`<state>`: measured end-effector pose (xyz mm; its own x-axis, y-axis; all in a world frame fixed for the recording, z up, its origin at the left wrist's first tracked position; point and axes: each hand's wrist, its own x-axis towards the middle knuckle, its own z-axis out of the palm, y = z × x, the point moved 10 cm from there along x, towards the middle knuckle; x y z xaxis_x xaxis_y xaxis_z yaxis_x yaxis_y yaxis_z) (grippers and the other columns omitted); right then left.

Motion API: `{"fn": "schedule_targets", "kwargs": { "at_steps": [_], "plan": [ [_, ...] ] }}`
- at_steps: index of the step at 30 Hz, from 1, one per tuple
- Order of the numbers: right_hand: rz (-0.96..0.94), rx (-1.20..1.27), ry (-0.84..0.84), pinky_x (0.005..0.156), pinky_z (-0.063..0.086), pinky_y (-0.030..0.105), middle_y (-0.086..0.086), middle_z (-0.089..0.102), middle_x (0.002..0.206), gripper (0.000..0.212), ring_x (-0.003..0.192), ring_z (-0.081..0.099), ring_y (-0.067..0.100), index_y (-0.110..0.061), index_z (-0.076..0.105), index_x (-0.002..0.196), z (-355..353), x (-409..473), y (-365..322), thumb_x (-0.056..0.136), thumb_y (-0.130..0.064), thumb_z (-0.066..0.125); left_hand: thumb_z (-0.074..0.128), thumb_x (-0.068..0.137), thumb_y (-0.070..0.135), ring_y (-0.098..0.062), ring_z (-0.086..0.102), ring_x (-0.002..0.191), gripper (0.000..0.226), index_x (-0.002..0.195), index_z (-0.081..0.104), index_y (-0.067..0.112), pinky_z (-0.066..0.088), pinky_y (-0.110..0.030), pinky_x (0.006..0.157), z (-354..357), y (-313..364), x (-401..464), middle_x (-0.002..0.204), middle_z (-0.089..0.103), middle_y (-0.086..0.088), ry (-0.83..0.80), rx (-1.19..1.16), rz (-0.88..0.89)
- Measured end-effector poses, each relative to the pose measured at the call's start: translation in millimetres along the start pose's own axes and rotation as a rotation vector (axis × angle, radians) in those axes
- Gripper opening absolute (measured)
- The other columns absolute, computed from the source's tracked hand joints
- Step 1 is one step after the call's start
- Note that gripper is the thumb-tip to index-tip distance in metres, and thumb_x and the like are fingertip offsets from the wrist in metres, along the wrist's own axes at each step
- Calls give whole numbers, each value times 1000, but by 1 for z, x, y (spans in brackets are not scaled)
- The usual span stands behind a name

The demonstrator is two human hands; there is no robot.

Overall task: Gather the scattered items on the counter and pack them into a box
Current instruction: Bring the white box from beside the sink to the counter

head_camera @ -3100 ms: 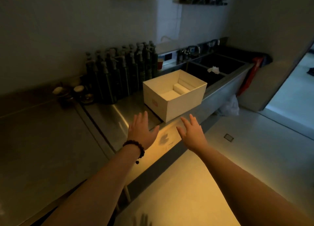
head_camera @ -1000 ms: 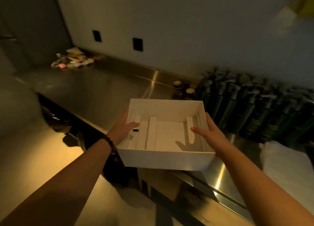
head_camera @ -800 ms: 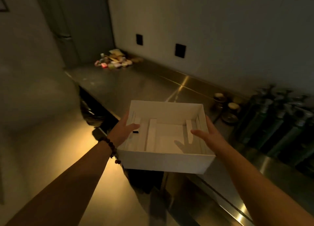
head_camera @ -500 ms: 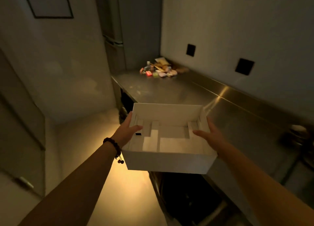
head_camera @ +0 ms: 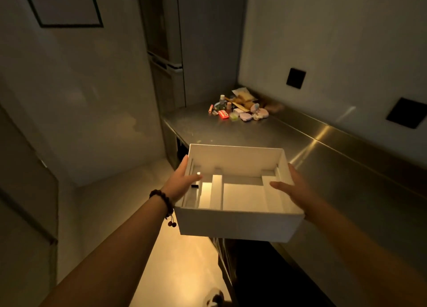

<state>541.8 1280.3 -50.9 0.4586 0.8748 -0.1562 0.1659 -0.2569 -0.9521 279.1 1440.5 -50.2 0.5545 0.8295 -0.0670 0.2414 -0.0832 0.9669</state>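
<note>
Both hands, left (head_camera: 182, 184) & right (head_camera: 292, 191), clasp the white box (head_camera: 235, 223) by its side walls, thumbs hooked over the rims; grip closed on it, held level in air, prob. for carrying to the items (head_camera: 238, 109) piled at the worktop's (head_camera: 323, 163) far end, none packed yet.

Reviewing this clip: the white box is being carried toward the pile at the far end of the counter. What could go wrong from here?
1. The box is held off the counter only by the left hand and right hand on its side walls, thumbs over the rim; it could tilt or slip.
2. The pile of small items is mixed and loose; some may roll when gathered.
3. The light is dim, so small pieces may be missed.
</note>
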Motion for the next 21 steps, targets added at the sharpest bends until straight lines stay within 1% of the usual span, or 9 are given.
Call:
{"fn": "schedule_targets", "kwargs": {
  "at_steps": [3, 7, 10, 12, 13, 15, 17, 19, 21],
  "plan": [
    [1, 18, 22, 67, 52, 31, -7, 52, 120, 70, 101, 56, 12, -48, 31, 132, -5, 62, -3, 79, -30, 73, 59, 88, 28, -17, 24, 136, 81, 149, 5, 27, 28, -34, 100, -1, -3, 70, 150, 22, 8, -28, 55, 22],
    [15, 32, 114, 89, 50, 56, 0, 51, 125, 66, 111, 55, 25, -50, 32, 132, -23, 150, -7, 82, -34, 71, 60, 87, 25, -1, 42, 113, 74, 145, 15, 31, 30, -25, 91, 8, 20, 180, 119, 38, 25, -140, 57, 72],
    [30, 84, 190, 85, 52, 51, 0, 53, 125, 60, 109, 56, 22, -44, 35, 131, -36, 207, -14, 85, -27, 69, 60, 87, 17, 7, 49, 103, 66, 139, 22, 34, 37, -14, 81, 12, 38, 261, 114, 45, 25, -209, 55, 88],
    [49, 111, 244, 73, 52, 39, -3, 53, 122, 61, 103, 56, 16, -44, 34, 132, -44, 233, -19, 86, -22, 67, 60, 87, 16, 9, 49, 103, 70, 140, 19, 37, 38, -15, 81, 16, 48, 305, 116, 45, 24, -250, 71, 90],
    [65, 115, 273, 70, 51, 36, -4, 52, 120, 63, 102, 55, 15, -43, 33, 135, -49, 244, -19, 87, -20, 66, 59, 87, 15, 4, 48, 108, 74, 143, 16, 35, 38, -17, 83, 21, 52, 324, 121, 45, 20, -278, 75, 87],
    [100, 105, 332, 73, 51, 38, -5, 51, 119, 64, 107, 54, 19, -41, 33, 138, -61, 258, -16, 88, -19, 66, 58, 87, 13, -7, 43, 118, 79, 147, 11, 31, 36, -22, 90, 35, 57, 358, 133, 41, 11, -332, 84, 88],
    [143, 105, 387, 76, 52, 43, -4, 53, 120, 62, 109, 55, 21, -41, 35, 137, -76, 266, -9, 87, -21, 67, 58, 87, 14, -2, 36, 119, 80, 148, 10, 30, 27, -25, 96, 51, 60, 387, 140, 33, 9, -370, 87, 86],
    [187, 109, 452, 75, 52, 44, -3, 55, 119, 64, 107, 56, 21, -41, 35, 138, -91, 270, 0, 86, -22, 68, 58, 87, 15, 7, 33, 108, 79, 148, 9, 27, 23, -19, 92, 72, 62, 412, 143, 28, 7, -412, 100, 97],
    [220, 110, 518, 67, 48, 36, -8, 54, 113, 64, 102, 55, 17, -42, 35, 138, -104, 268, 8, 86, -23, 67, 59, 87, 16, 7, 31, 105, 80, 148, 8, 25, 22, -12, 88, 95, 63, 434, 146, 27, 4, -467, 129, 115]
  ]
}}
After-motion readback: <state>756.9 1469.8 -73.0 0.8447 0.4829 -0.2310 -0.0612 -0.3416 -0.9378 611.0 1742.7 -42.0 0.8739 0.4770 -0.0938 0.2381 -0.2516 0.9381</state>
